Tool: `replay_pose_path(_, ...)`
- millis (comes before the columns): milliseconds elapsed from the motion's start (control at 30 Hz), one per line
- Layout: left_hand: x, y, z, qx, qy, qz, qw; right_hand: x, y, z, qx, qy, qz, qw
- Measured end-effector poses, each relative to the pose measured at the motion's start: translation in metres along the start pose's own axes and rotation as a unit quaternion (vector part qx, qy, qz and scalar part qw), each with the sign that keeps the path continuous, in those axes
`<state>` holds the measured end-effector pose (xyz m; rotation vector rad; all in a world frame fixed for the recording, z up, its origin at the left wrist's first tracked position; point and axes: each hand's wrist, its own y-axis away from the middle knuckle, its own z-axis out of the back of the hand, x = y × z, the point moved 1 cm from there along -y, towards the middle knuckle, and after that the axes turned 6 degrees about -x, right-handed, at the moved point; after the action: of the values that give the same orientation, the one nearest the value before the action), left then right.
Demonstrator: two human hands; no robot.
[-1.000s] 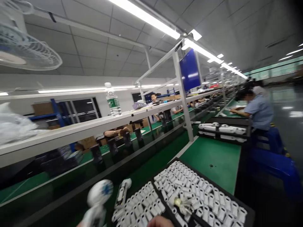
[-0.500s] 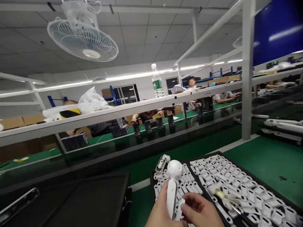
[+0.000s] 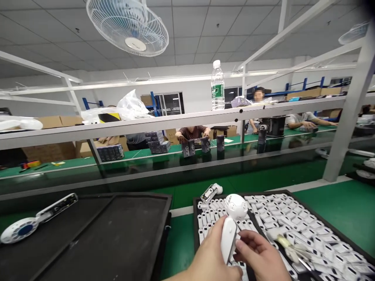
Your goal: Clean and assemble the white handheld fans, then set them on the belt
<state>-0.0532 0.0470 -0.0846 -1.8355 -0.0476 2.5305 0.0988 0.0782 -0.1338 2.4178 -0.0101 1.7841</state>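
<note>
A white device [image 3: 229,239] with a round head and a long flat handle is upright in my left hand [image 3: 209,253], whose fingers wrap round the handle. My right hand [image 3: 260,253] is at the handle's right side, its thumb and fingers pinched on a small white part [image 3: 238,241] that they mostly cover. Below and behind both hands lies a black tray [image 3: 288,192] filled with rows of small white pieces. Another white device [image 3: 211,192], its handle open, rests at the tray's back left edge.
A black tray [image 3: 123,234] at the left holds a white device [image 3: 20,230]. A tool with a yellowish handle [image 3: 283,241] lies on the white pieces. Beyond stand a metal shelf [image 3: 164,124] with a bottle [image 3: 217,88], a fan [image 3: 131,27] above, and people handling dark boxes [image 3: 188,148].
The view has swung left and down, showing more of the left tray and its device. My hands still hold the white device together. Across the bench, a person's hands have come down onto the dark boxes.
</note>
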Motion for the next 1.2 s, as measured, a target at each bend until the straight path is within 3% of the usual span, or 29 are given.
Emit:
replay_pose_path(233, 0.002, -0.006, -0.001, 0.011, 0.041, 0.034, 0.999, -0.003, -0.011, 0.006, -0.007, -0.018, -0.011, 1.000)
replay_pose_path(367, -0.001, -0.011, -0.004, 0.054, 0.156, 0.109, 0.980, 0.015, -0.008, 0.000, -0.013, -0.028, -0.015, 0.999)
replay_pose_path(467, -0.011, -0.010, -0.003, 0.044, 0.209, 0.104, 0.971, 0.033, -0.002, -0.008, 0.019, 0.001, 0.000, 1.000)
replay_pose_path(667, -0.017, -0.011, -0.004, 0.042, 0.180, 0.076, 0.980, 0.043, 0.000, -0.012, 0.013, -0.013, -0.018, 1.000)
replay_pose_path(1067, -0.007, -0.006, -0.005, 0.031, 0.074, 0.075, 0.994, 0.023, 0.009, -0.016, 0.021, 0.063, 0.040, 0.997)
replay_pose_path(1133, -0.007, -0.006, -0.005, 0.038, 0.072, 0.078, 0.994, 0.019, 0.011, -0.010, 0.026, 0.078, 0.054, 0.995)
replay_pose_path(1200, -0.008, -0.006, -0.005, 0.044, 0.099, 0.095, 0.990, 0.016, 0.010, 0.011, 0.039, 0.144, 0.100, 0.984)
